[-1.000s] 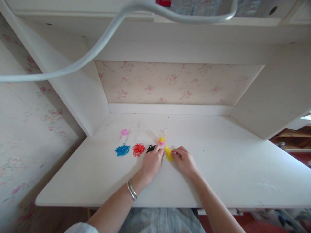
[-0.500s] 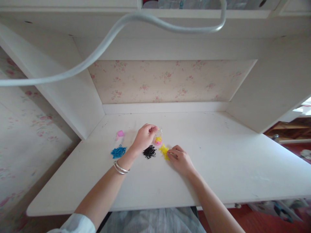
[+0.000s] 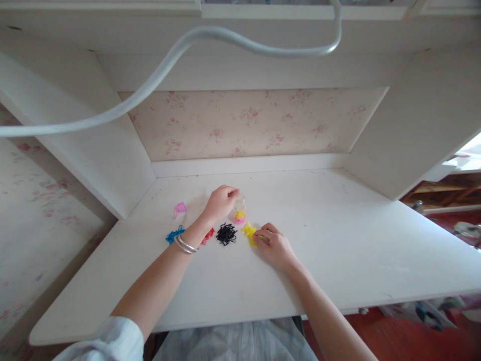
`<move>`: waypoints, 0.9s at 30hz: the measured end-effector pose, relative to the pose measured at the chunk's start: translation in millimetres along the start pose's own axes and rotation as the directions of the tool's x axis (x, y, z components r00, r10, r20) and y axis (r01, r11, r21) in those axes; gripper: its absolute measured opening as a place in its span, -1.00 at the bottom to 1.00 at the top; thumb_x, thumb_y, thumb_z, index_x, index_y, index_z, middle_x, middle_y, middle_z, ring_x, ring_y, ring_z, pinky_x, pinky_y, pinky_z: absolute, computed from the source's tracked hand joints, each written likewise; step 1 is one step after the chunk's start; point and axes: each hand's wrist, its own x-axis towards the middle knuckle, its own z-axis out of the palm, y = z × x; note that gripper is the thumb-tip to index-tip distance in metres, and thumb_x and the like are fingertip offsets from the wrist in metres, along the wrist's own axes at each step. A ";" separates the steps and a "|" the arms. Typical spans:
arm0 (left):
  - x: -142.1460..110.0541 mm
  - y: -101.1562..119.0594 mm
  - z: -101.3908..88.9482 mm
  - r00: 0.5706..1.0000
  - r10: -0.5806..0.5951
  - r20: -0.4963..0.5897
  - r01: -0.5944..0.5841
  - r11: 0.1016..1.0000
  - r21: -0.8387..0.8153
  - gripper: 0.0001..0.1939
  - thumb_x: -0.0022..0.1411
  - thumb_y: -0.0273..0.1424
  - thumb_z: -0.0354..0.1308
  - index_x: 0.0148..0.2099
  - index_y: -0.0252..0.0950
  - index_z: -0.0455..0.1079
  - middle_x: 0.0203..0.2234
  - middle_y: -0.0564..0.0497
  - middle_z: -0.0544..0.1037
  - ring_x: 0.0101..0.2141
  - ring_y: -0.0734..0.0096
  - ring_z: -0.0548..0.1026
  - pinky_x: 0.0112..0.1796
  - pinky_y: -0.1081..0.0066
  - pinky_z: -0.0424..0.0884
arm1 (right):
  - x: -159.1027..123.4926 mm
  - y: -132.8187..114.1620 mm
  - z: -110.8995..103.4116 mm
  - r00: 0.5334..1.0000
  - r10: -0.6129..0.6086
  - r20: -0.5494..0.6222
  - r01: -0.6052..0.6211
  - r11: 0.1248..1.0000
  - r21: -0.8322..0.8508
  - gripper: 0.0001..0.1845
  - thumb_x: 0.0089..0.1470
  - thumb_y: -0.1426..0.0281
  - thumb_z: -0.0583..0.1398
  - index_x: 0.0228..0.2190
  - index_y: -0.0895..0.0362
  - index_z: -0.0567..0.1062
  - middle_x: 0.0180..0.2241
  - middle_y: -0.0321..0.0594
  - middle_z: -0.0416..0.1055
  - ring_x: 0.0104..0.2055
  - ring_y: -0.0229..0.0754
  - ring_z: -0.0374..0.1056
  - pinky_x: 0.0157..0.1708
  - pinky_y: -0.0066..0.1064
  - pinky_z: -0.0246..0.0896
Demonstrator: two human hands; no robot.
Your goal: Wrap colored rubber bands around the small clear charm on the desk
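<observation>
My left hand (image 3: pixel 222 203) is closed at the top of a small clear jar (image 3: pixel 241 204), which stands on the desk with yellow and pink bits at its bottom. To its right, my right hand (image 3: pixel 274 244) pinches at the edge of a pile of yellow rubber bands (image 3: pixel 248 231), with a bit of yellow showing at the fingertips. A pile of black rubber bands (image 3: pixel 226 234) lies between the two hands. Red bands (image 3: pixel 207 236) show partly from behind my left wrist, and blue bands (image 3: pixel 174 234) lie left of it.
A pink piece (image 3: pixel 180 207) lies on the white desk (image 3: pixel 338 240), beyond the blue bands. Side panels and a shelf enclose the desk's back. A thick white cable (image 3: pixel 210 33) crosses the upper view.
My view has shifted slightly. The red bands now show beside my left wrist, which covers part of the blue pile. Both hands keep nearly the same places at the jar and the yellow pile.
</observation>
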 end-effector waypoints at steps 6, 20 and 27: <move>-10.9 3.3 -4.1 0.997 -0.005 -0.071 0.005 1.000 -0.001 -0.67 0.29 -0.24 -0.05 -0.26 -0.28 0.48 -0.36 -0.01 0.54 -0.30 0.39 0.46 -0.23 0.44 0.33 | -0.4 1.1 0.2 1.000 -0.024 0.001 0.024 0.999 -0.021 -0.77 0.09 0.23 0.12 -0.32 -0.02 0.56 -0.29 -0.27 0.38 -0.42 -0.31 0.31 -0.34 -0.48 0.18; -114.8 20.7 36.7 0.973 -0.003 0.230 -0.029 0.990 0.137 -0.80 0.26 -0.29 0.03 -0.24 -0.24 0.44 -0.27 0.00 0.53 -0.27 0.39 0.49 -0.23 0.43 0.37 | 4.8 5.5 1.1 0.995 0.086 -0.055 -0.071 0.970 0.231 -0.72 -0.02 0.14 0.20 -0.45 0.06 0.58 -0.38 -0.24 0.38 -0.48 -0.31 0.21 -0.48 -0.44 0.10; -119.3 18.2 50.2 0.957 -0.107 0.269 0.014 0.945 0.326 -0.73 0.21 -0.19 0.07 -0.12 -0.21 0.40 -0.16 -0.04 0.49 -0.26 0.27 0.52 -0.26 0.33 0.41 | 11.5 4.1 -7.0 0.973 0.218 -0.075 -0.171 0.902 0.396 -0.63 -0.12 0.06 0.27 -0.46 0.12 0.57 -0.41 -0.21 0.43 -0.40 -0.24 0.26 -0.42 -0.42 0.16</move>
